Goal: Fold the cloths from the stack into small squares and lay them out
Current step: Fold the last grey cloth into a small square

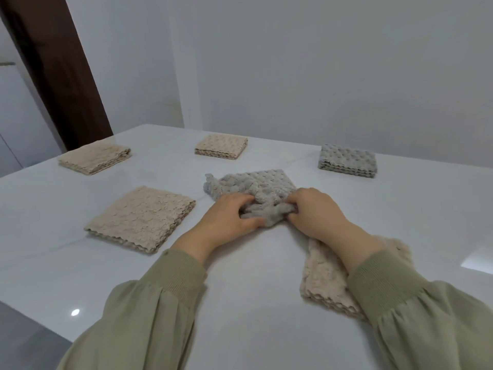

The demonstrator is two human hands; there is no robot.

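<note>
A grey bumpy cloth (256,185) lies crumpled in the middle of the white table (253,303). My left hand (229,220) and my right hand (314,212) both pinch its bunched near edge, close together. Folded beige squares lie at the near left (141,217), far left (93,158) and far middle (221,146). A folded grey square (346,161) rests at the far right. A beige stack (328,276) lies under my right forearm, partly hidden by the sleeve.
The table's left edge (34,303) drops to a grey floor. A dark wooden door frame (61,70) stands at the far left. A plain white wall (320,76) runs behind the table.
</note>
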